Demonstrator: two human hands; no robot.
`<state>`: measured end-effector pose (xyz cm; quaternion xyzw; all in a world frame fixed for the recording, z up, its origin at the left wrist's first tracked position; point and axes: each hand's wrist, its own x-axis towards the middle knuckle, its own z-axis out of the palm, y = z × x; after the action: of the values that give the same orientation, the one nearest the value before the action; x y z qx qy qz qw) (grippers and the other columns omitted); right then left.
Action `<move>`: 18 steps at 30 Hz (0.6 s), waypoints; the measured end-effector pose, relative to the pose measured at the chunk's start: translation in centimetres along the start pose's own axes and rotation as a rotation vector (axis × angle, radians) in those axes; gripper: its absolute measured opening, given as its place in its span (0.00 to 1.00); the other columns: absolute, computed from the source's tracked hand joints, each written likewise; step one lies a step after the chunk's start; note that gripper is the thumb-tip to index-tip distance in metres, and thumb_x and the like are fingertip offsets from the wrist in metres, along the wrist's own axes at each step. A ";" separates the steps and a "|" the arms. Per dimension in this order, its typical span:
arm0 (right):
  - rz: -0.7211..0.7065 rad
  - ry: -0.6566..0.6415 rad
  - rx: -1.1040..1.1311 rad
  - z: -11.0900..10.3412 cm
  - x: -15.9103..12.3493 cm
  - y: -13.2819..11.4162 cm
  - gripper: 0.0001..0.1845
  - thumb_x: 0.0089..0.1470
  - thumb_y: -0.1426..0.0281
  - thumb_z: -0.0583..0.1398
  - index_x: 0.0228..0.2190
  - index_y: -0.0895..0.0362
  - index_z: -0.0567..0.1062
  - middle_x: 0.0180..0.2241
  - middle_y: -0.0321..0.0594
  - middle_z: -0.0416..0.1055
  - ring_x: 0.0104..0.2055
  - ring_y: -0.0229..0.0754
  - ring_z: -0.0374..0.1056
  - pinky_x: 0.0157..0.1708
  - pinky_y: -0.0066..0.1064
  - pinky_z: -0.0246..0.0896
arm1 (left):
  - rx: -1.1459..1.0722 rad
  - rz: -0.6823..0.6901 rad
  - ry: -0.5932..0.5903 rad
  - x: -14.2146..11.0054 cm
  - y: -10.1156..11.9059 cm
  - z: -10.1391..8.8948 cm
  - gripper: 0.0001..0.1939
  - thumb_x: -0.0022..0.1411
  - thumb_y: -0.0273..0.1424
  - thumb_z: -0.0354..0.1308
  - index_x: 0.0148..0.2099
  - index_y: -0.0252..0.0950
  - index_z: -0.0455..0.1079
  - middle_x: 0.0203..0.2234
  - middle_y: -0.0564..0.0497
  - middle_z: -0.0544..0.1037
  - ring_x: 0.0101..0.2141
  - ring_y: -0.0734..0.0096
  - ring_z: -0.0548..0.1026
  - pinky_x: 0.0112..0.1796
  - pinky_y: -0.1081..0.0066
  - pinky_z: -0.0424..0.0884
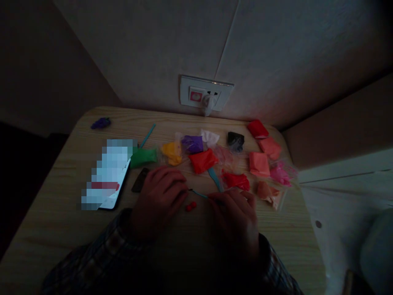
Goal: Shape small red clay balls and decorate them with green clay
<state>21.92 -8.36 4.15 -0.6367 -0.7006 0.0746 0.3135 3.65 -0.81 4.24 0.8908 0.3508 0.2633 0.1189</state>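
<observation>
My right hand (236, 211) is closed in a pinch around a thin blue modelling tool (201, 194). The tool points left, and a small dark bit shows at its tip. Close to that tip are the curled fingers of my left hand (162, 194), held together over the table; what lies under them is hidden. Two small red clay balls (190, 206) touch each other on the wood between my hands. Beyond my right fingers lies a flat blue tool (215, 179). A dark flat object (140, 180) is partly covered by my left hand.
On the wooden table (70, 164), a lit phone (112, 176) lies left. Bagged clay spreads across the back: green (144, 157), yellow (172, 153), purple (192, 143), red (203, 160), black (236, 140) and pink (281, 173). A wall socket (205, 93) holds a plug.
</observation>
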 end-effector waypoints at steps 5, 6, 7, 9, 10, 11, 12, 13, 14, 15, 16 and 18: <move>-0.001 -0.016 -0.032 0.2 0.0 0.1 0.08 0.60 0.70 0.54 0.30 0.54 0.71 0.25 0.33 0.72 0.29 0.39 0.66 0.41 0.36 0.49 | 0.009 -0.005 -0.012 -0.2 0.2 -0.1 0.02 0.60 0.26 0.57 0.37 0.35 0.70 0.35 0.49 0.77 0.41 0.61 0.72 0.45 0.55 0.67; -0.002 -0.014 -0.032 0.2 0.0 0.1 0.08 0.60 0.70 0.54 0.30 0.54 0.71 0.25 0.33 0.72 0.29 0.39 0.66 0.41 0.36 0.49 | 0.005 -0.005 -0.008 -0.2 0.2 -0.2 0.02 0.60 0.26 0.57 0.37 0.35 0.70 0.35 0.49 0.77 0.41 0.61 0.72 0.45 0.55 0.67; -0.003 -0.013 -0.030 0.2 0.1 0.1 0.08 0.60 0.71 0.54 0.30 0.54 0.71 0.25 0.33 0.72 0.29 0.39 0.67 0.41 0.36 0.49 | 0.001 -0.002 -0.009 -0.2 0.2 -0.2 0.02 0.60 0.26 0.57 0.37 0.34 0.70 0.35 0.49 0.77 0.41 0.61 0.72 0.45 0.55 0.67; 0.000 -0.005 -0.026 0.3 0.2 0.1 0.08 0.60 0.71 0.55 0.30 0.54 0.72 0.25 0.33 0.72 0.30 0.39 0.67 0.41 0.36 0.49 | -0.009 0.004 -0.008 -0.2 0.3 -0.2 0.02 0.60 0.26 0.57 0.36 0.34 0.71 0.34 0.48 0.77 0.40 0.61 0.72 0.44 0.55 0.67; 0.002 -0.001 -0.025 0.3 0.2 0.1 0.07 0.59 0.71 0.55 0.30 0.55 0.72 0.25 0.33 0.73 0.30 0.39 0.67 0.41 0.36 0.49 | -0.014 0.010 -0.009 -0.2 0.3 -0.2 0.02 0.60 0.26 0.57 0.36 0.34 0.71 0.34 0.48 0.77 0.40 0.61 0.72 0.44 0.55 0.67; 0.004 0.004 -0.026 0.3 0.2 0.1 0.07 0.59 0.71 0.55 0.30 0.55 0.72 0.25 0.33 0.73 0.30 0.39 0.67 0.41 0.36 0.49 | -0.019 0.016 -0.011 -0.3 0.3 -0.2 0.02 0.60 0.26 0.57 0.36 0.34 0.71 0.34 0.48 0.77 0.41 0.61 0.72 0.45 0.55 0.66; 0.005 0.006 -0.028 0.3 0.2 0.1 0.07 0.59 0.71 0.55 0.30 0.55 0.72 0.25 0.33 0.73 0.30 0.39 0.67 0.41 0.36 0.50 | -0.023 0.021 -0.013 -0.3 0.3 -0.2 0.02 0.60 0.26 0.57 0.36 0.34 0.71 0.35 0.49 0.77 0.41 0.61 0.72 0.45 0.55 0.66; 0.008 0.006 -0.032 0.3 0.2 0.1 0.08 0.60 0.71 0.55 0.30 0.55 0.72 0.25 0.33 0.73 0.30 0.39 0.67 0.40 0.36 0.50 | -0.026 0.023 -0.014 -0.3 0.3 -0.2 0.02 0.60 0.26 0.57 0.36 0.34 0.71 0.35 0.49 0.77 0.41 0.61 0.72 0.46 0.55 0.66; 0.013 0.003 -0.035 0.3 0.2 0.1 0.08 0.60 0.71 0.54 0.30 0.55 0.72 0.25 0.33 0.73 0.30 0.39 0.67 0.41 0.36 0.50 | -0.029 0.023 -0.016 -0.3 0.3 -0.2 0.02 0.60 0.26 0.57 0.36 0.34 0.71 0.35 0.49 0.77 0.41 0.62 0.72 0.46 0.55 0.65; 0.018 -0.001 -0.037 0.3 0.2 0.1 0.09 0.60 0.71 0.54 0.30 0.54 0.72 0.25 0.33 0.73 0.30 0.39 0.67 0.41 0.36 0.50 | -0.030 0.018 -0.017 -0.3 0.3 -0.2 0.02 0.60 0.26 0.57 0.35 0.34 0.71 0.34 0.49 0.77 0.41 0.62 0.72 0.46 0.55 0.66; 0.022 -0.004 -0.038 0.3 0.2 0.1 0.09 0.60 0.70 0.54 0.30 0.54 0.72 0.26 0.32 0.73 0.30 0.39 0.67 0.41 0.35 0.49 | -0.028 0.007 -0.016 -0.3 0.3 -0.2 0.02 0.60 0.26 0.57 0.35 0.34 0.71 0.34 0.49 0.77 0.40 0.62 0.72 0.46 0.55 0.66; 0.024 -0.009 -0.032 0.3 0.2 0.1 0.08 0.60 0.70 0.54 0.30 0.54 0.72 0.26 0.32 0.73 0.31 0.39 0.67 0.41 0.35 0.49 | -0.019 -0.018 -0.009 -0.2 0.3 -0.2 0.02 0.60 0.26 0.57 0.35 0.34 0.71 0.34 0.48 0.77 0.40 0.61 0.72 0.44 0.56 0.67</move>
<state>21.85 -8.12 3.97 -0.6496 -0.6954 0.0702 0.2991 3.54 -1.16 4.43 0.8876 0.3556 0.2615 0.1316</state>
